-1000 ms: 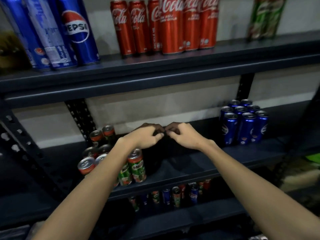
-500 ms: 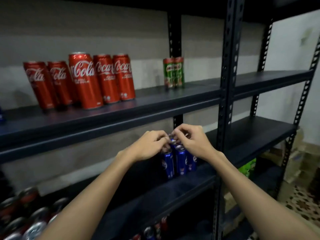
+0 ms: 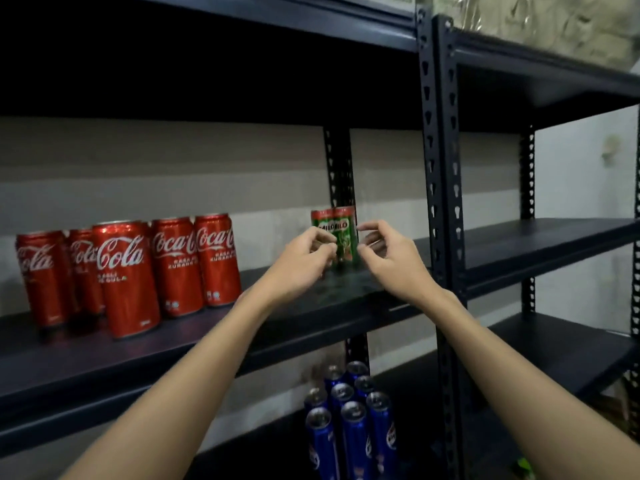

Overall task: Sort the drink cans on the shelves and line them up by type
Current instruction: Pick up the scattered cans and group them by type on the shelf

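Both hands, the left hand [image 3: 304, 258] and right hand [image 3: 388, 258], hover with curled fingers [image 3: 325, 237] holding nothing on either side of the green cans [image 3: 341, 237] standing between them on the shelf [image 3: 301, 327], so grasping them likely comes next.

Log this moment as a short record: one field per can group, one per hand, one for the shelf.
red cans: Coca-Cola cans upright in a group, middle shelf, left
green cans: two Milo cans upright, same shelf, by the rear post
blue cans: cluster on the shelf below
left hand: fingers curled beside the green cans, contact unclear
right hand: fingers curled at their other side, contact unclear
shelf: dark metal
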